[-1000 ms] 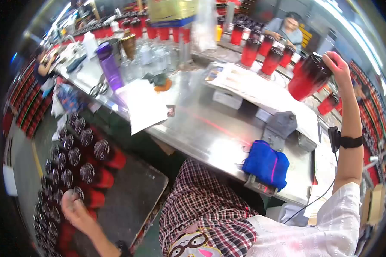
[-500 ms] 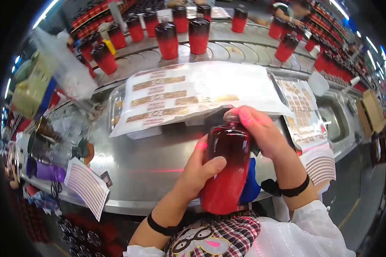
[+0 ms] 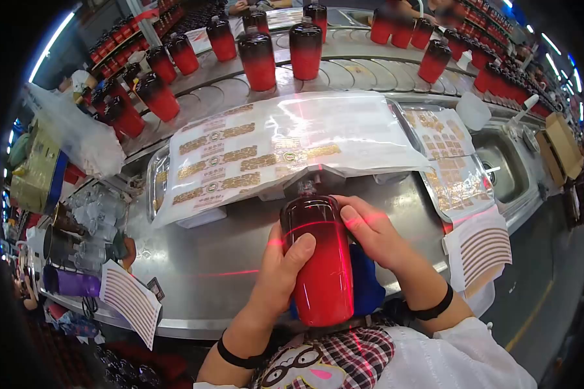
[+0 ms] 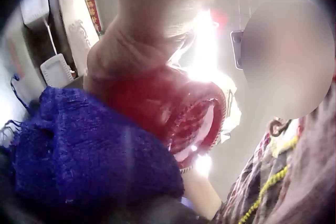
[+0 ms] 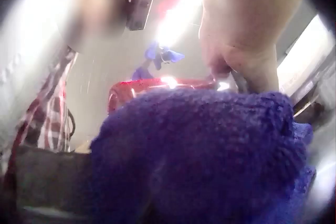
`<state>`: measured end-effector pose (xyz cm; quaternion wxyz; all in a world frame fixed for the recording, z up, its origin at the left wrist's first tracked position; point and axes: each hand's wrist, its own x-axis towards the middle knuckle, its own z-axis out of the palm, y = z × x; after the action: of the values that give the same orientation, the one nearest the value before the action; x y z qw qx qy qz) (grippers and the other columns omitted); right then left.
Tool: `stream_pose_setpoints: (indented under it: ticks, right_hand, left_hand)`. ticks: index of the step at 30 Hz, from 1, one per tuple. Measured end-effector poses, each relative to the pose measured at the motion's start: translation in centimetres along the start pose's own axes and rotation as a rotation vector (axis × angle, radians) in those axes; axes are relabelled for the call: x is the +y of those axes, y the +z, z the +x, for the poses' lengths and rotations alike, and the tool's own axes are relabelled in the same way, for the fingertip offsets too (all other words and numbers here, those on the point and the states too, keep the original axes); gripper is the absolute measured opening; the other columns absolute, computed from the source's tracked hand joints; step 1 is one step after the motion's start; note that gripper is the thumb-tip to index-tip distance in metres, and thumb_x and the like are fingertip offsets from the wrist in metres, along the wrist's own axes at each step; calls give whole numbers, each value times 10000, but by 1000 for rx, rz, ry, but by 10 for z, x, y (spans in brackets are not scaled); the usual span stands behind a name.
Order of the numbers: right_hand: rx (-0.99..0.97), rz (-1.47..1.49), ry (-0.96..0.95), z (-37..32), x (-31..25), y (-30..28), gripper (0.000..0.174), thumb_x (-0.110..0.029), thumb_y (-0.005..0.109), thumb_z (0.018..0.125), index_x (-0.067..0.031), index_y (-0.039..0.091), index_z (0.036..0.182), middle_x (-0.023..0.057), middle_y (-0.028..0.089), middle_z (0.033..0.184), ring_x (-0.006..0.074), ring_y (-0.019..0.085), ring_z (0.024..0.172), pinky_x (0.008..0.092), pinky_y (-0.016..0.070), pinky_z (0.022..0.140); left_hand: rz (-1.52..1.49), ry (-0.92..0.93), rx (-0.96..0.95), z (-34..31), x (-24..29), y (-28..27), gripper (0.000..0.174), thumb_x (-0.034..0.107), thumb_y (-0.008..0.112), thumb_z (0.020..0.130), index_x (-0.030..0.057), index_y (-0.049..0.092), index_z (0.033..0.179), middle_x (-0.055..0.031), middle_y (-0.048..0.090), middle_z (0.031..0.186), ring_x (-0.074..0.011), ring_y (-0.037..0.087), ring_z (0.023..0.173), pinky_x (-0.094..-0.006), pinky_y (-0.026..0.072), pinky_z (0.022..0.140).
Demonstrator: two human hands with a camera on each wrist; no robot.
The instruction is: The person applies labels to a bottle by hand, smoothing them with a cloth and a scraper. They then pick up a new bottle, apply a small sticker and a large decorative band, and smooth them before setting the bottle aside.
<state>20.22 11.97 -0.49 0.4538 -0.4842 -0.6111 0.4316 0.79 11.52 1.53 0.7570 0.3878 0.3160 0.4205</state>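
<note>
A glossy glass bottle [image 3: 321, 272], black at the shoulder and fading to red, lies tilted in front of the person, its neck pointing away toward a metal bracket [image 3: 331, 178]. My left hand [image 3: 274, 272] grips its left side, thumb laid across the front. On the other side my right hand [image 3: 377, 238] holds it near the shoulder, with the fingers partly hidden behind the glass. Under the bottle is a blue cloth [image 3: 368, 285], which fills much of the right wrist view. The bottle's round base [image 4: 197, 124] shows in the left wrist view.
Backing sheets with gold labels [image 3: 292, 139] cover a tray beyond the bottle; more label sheets [image 3: 454, 185] lie to the right. Red-black bottles [image 3: 256, 61] stand along a conveyor [image 3: 344, 76]. A purple flask [image 3: 74, 282] and a striped sheet [image 3: 131, 301] are at left, a sink [image 3: 503, 175] at right.
A second ago the left hand was among bottles at lower left and the right held one near the conveyor. Then both held a bottle; since, the right hand has moved from its neck to its side.
</note>
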Motion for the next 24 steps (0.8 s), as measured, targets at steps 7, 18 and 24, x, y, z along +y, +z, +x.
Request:
stream_pose_setpoints:
  ticks: [7, 18, 24]
  right_hand:
    - [-49, -34, 7, -12, -1, -9, 425, -261, 461, 1034, 56, 520, 1312, 192, 610, 1140, 291, 604, 1064, 353, 458, 921]
    - [20, -161, -80, -31, -9, -33, 498, -265, 497, 1016, 65, 440, 1385, 215, 577, 1213, 326, 576, 1127, 387, 448, 959]
    - [-107, -227, -72, -47, -17, -32, 531, -324, 507, 1015, 55, 447, 1383, 228, 565, 1222, 356, 547, 1141, 397, 436, 975]
  left_hand:
    - [95, 27, 15, -5, -6, 3, 609, 351, 665, 928, 17, 410, 1369, -107, 563, 1254, -162, 552, 1131, -316, 456, 979]
    - [440, 394, 169, -30, -9, 17, 987, 352, 747, 862, -28, 116, 1520, -242, 411, 1419, -294, 459, 1305, -408, 378, 1078]
    - [1236, 428, -43, -57, -33, 3, 1202, 377, 799, 765, -98, -21, 1505, -384, 195, 1513, -499, 311, 1391, -524, 236, 1156]
